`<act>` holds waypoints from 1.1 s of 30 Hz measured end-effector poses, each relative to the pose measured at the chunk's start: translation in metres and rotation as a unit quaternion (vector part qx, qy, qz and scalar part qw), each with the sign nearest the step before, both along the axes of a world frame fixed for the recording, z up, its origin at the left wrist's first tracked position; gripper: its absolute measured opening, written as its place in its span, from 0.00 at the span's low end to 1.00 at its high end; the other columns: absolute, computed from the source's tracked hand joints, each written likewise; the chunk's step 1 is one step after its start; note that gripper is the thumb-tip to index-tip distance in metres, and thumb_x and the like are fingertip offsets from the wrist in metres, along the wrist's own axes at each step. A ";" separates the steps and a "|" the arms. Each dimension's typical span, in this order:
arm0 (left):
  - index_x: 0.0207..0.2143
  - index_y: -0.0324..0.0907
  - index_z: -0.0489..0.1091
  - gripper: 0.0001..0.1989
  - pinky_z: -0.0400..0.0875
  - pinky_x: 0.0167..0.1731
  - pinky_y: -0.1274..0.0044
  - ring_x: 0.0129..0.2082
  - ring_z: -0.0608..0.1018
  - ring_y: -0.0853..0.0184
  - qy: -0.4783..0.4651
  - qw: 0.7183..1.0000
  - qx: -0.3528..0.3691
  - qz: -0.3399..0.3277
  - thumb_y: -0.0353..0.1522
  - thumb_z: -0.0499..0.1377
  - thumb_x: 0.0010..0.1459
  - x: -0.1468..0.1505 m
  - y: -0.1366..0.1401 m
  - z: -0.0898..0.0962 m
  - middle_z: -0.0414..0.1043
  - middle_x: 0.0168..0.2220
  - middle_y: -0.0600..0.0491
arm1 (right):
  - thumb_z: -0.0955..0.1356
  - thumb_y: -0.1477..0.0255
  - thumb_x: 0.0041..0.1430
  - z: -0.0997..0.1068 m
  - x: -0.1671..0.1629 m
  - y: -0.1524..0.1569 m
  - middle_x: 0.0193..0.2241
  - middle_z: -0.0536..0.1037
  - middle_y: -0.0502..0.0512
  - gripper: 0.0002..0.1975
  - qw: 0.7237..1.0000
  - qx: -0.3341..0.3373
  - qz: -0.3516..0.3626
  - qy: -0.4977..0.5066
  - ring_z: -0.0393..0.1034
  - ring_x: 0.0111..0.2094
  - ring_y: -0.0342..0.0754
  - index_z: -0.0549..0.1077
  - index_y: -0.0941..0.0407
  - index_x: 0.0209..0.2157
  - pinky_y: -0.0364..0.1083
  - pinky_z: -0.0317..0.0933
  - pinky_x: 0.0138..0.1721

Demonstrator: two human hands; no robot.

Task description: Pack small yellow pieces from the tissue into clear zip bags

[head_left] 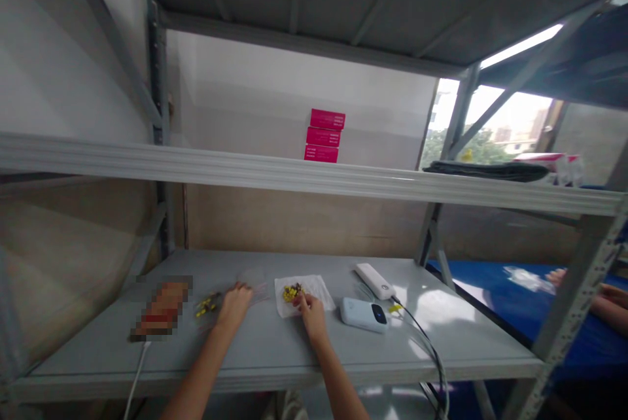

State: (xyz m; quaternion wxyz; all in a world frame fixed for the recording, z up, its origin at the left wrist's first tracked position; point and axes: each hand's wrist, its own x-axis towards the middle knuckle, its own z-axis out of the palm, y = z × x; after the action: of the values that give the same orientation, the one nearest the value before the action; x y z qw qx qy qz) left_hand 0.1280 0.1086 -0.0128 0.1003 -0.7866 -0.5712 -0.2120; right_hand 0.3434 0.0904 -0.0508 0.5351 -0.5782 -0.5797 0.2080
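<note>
My left hand point(235, 303) rests on the grey shelf with its fingers curled together beside thin clear plastic bags point(259, 292). What those fingers hold, if anything, is hidden. Just left of it lies a small group of yellow and dark pieces point(208, 303). My right hand point(313, 313) reaches over a white sheet or flat bag point(318, 286), thumb and fingers pinched at the edge of a pile of small yellow and dark pieces point(291, 293). Whatever is in that pinch is too small to name.
Right of my hands lie a light-coloured power bank point(363, 314) and a long white device point(375, 281) with a dark cable. A pixelated phone-like object point(164, 305) with a white cable lies left. A shelf beam point(294, 173) crosses ahead. Another person's hand point(557, 277) is over a blue surface.
</note>
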 end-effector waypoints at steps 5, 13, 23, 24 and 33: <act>0.33 0.40 0.72 0.13 0.67 0.33 0.76 0.37 0.74 0.62 -0.046 0.995 0.078 0.048 0.29 0.47 0.58 0.004 -0.005 0.001 0.74 0.34 0.47 | 0.56 0.55 0.57 0.009 -0.001 -0.007 0.23 0.78 0.58 0.27 0.999 0.034 -0.030 0.001 0.70 0.25 0.50 0.76 0.58 0.23 0.44 0.58 0.28; 0.35 0.39 0.68 0.12 0.64 0.29 0.77 0.29 0.75 0.66 -0.378 0.921 0.090 0.039 0.36 0.48 0.59 0.057 0.019 -0.006 0.74 0.29 0.50 | 0.56 0.62 0.59 0.032 -0.007 -0.005 0.28 0.77 0.58 0.21 0.990 0.108 -0.074 -0.060 0.69 0.30 0.47 0.75 0.58 0.28 0.43 0.58 0.33; 0.30 0.40 0.70 0.07 0.67 0.32 0.78 0.30 0.76 0.68 -0.404 0.909 0.037 -0.094 0.30 0.52 0.54 0.074 0.027 -0.017 0.75 0.30 0.51 | 0.58 0.68 0.58 0.027 -0.012 0.012 0.40 0.76 0.58 0.17 0.987 0.125 0.017 -0.096 0.69 0.41 0.49 0.74 0.57 0.42 0.46 0.61 0.44; 0.30 0.40 0.71 0.07 0.67 0.32 0.78 0.31 0.76 0.68 -0.399 0.911 0.025 -0.104 0.30 0.53 0.53 0.075 0.026 -0.017 0.75 0.30 0.51 | 0.59 0.69 0.58 0.027 -0.012 0.012 0.40 0.76 0.58 0.17 0.987 0.124 0.030 -0.099 0.69 0.42 0.49 0.74 0.57 0.42 0.47 0.61 0.45; 0.26 0.40 0.71 0.05 0.68 0.29 0.79 0.25 0.75 0.70 -0.392 0.909 -0.017 -0.140 0.31 0.56 0.51 0.078 0.025 -0.014 0.74 0.25 0.53 | 0.62 0.69 0.55 0.023 -0.013 0.014 0.41 0.76 0.57 0.17 0.985 0.096 0.071 -0.122 0.71 0.41 0.49 0.73 0.56 0.45 0.46 0.62 0.44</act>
State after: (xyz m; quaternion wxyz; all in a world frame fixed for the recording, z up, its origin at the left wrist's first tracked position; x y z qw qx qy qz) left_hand 0.2056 0.1335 -0.0264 -0.1758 -0.7136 -0.4520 -0.5055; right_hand 0.3300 0.1040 -0.0277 0.4974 -0.5026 -0.6975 0.1163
